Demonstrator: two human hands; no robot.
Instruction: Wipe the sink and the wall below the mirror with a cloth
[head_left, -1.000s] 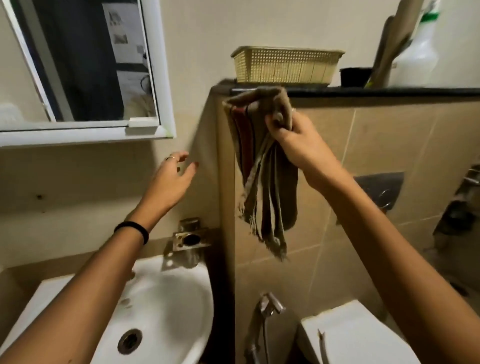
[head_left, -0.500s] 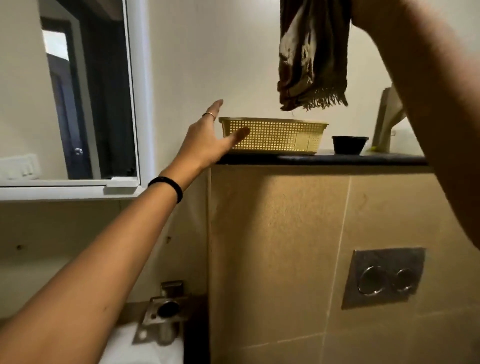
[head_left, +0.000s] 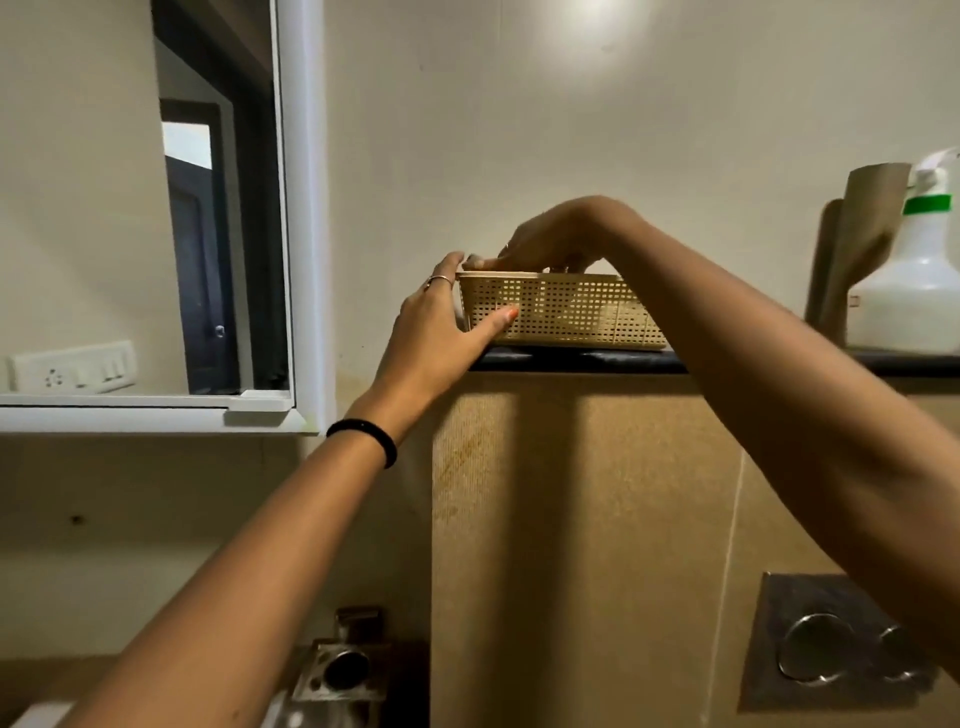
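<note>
A: What sits furthest out, to the left of the left hand?

B: The mirror (head_left: 156, 208) in its white frame, with the bare wall (head_left: 156, 545) under it. Lower, beneath the left forearm, a metal tap fitting (head_left: 340, 667) shows, and a sliver of the white sink (head_left: 36, 714) at the bottom edge.

A: And the left hand itself?

B: The left hand (head_left: 436, 332) grips the left end of the yellow mesh basket (head_left: 561, 312), thumb pressed on the front wall, fingers curled round the end. There's a ring on one finger and a black band (head_left: 363, 439) on the wrist.

A: The right hand?

B: The right hand (head_left: 540, 244) reaches over the rim, fingers dipping down into the basket. Whether they pinch anything in there, I cannot tell.

A: The cloth?

B: Not visible; if it's in the basket, the walls hide it.

A: What carries the basket?

B: A dark ledge (head_left: 597, 361), below both hands. Right of the right arm stands a white spray bottle (head_left: 914, 280) with a green collar, beside a brown paper roll (head_left: 857, 228). Under that arm, a steel flush plate (head_left: 831, 654) on the tile.
</note>
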